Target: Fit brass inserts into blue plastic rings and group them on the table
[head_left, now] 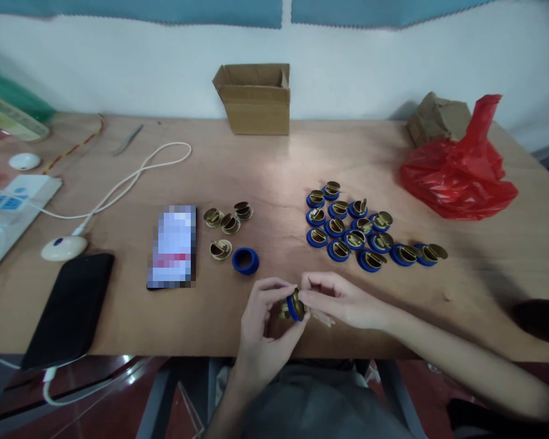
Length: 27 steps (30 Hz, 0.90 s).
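Between both hands, above the table's front edge, a round brass piece with a hinged flap, set in a blue ring [294,306], is held on edge. My left hand [263,320] grips its rim between thumb and fingers. From the other side, my right hand [336,300] pinches the brass face with closed thumb and forefinger. Behind the left hand lies an empty blue ring [246,261]. Several loose brass pieces [220,249] with half-raised flaps are beyond it. To the right, several blue-ringed brass pieces [338,250] stand grouped on the table.
A phone with a lit screen [172,247] and a dark phone [68,308] lie at left, near white cables [132,177] and a power strip [16,216]. An open cardboard box [258,110] stands at the back. A red plastic bag [460,177] sits at right.
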Available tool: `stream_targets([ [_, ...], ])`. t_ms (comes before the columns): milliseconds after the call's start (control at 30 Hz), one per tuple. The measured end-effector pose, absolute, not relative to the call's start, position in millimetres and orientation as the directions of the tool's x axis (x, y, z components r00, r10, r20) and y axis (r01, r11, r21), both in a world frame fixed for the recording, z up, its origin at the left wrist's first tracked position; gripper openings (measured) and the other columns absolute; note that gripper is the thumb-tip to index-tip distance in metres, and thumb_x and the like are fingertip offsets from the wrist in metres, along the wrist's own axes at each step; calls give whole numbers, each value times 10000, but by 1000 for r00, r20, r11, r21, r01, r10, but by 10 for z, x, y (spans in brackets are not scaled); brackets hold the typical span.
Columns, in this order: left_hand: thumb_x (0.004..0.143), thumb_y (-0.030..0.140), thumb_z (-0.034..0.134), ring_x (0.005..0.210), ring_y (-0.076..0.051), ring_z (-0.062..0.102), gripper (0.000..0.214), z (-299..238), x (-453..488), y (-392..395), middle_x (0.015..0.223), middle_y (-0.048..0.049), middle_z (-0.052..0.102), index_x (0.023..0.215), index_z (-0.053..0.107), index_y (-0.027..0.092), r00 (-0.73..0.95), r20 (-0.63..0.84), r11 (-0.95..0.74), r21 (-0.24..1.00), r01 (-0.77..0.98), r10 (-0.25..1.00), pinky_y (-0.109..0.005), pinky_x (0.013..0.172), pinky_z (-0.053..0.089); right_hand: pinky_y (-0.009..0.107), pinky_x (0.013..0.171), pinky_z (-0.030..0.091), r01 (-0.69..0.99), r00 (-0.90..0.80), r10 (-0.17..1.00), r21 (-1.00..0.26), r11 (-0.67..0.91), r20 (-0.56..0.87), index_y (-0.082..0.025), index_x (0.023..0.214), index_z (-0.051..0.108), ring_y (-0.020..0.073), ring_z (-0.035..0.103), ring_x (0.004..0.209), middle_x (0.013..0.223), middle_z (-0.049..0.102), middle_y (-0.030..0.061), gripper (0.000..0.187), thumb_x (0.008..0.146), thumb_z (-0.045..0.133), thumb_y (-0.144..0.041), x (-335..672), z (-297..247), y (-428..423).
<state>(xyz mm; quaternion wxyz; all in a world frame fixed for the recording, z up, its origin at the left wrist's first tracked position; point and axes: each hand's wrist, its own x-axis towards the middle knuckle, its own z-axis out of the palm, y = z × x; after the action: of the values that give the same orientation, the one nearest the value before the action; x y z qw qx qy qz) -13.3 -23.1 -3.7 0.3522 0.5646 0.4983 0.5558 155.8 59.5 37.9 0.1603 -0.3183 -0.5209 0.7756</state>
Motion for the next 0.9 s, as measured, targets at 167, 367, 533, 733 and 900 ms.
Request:
stream_targets([
  [167, 818, 78, 773, 1034, -174, 677, 423, -65, -147, -227, 1175, -57, 592, 1175, 628, 254, -104, 285, -268, 951, 154, 953, -283, 842, 597, 219, 454, 256, 96, -751, 569, -908, -407, -334, -202, 751, 492, 64, 382, 460, 537, 484, -92, 413, 937, 677, -521, 1558, 381, 602],
  [367, 822, 28, 741, 1033, -175, 677, 429, -110, -156, -215, 1185, -65, 592, 1168, 618, 250, -103, 321, -303, 940, 159, 941, -291, 853, 587, 217, 490, 299, 93, -722, 609, -918, -386, -329, -197, 739, 486, 67, 408, 494, 558, 494, -83, 441, 931, 680, -544, 1544, 419, 581],
  [533, 829, 16, 725, 1044, -182, 672, 430, -116, -160, -230, 1185, -71, 593, 1172, 615, 250, -110, 329, -306, 934, 182, 938, -297, 854, 586, 209, 484, 295, 92, -691, 644, -923, -374, -329, -198, 764, 486, 69, 408, 505, 575, 501, -80, 421, 935, 680, -529, 1544, 433, 551],
  [733, 831, 41, 732, 1042, -198, 674, 418, -104, -163, -227, 1183, -80, 600, 1175, 620, 250, -117, 326, -297, 931, 211, 938, -329, 861, 601, 206, 480, 287, 115, -678, 650, -922, -369, -344, -199, 763, 481, 70, 407, 507, 584, 513, -73, 416, 918, 710, -511, 1551, 425, 539],
  [900, 838, 39, 717, 1069, -206, 673, 416, -118, -164, -238, 1196, -84, 606, 1182, 634, 258, -110, 317, -285, 930, 231, 942, -347, 890, 604, 207, 471, 276, 126, -674, 644, -916, -382, -361, -198, 755, 493, 71, 396, 498, 572, 502, -76, 416, 924, 692, -522, 1548, 408, 559],
])
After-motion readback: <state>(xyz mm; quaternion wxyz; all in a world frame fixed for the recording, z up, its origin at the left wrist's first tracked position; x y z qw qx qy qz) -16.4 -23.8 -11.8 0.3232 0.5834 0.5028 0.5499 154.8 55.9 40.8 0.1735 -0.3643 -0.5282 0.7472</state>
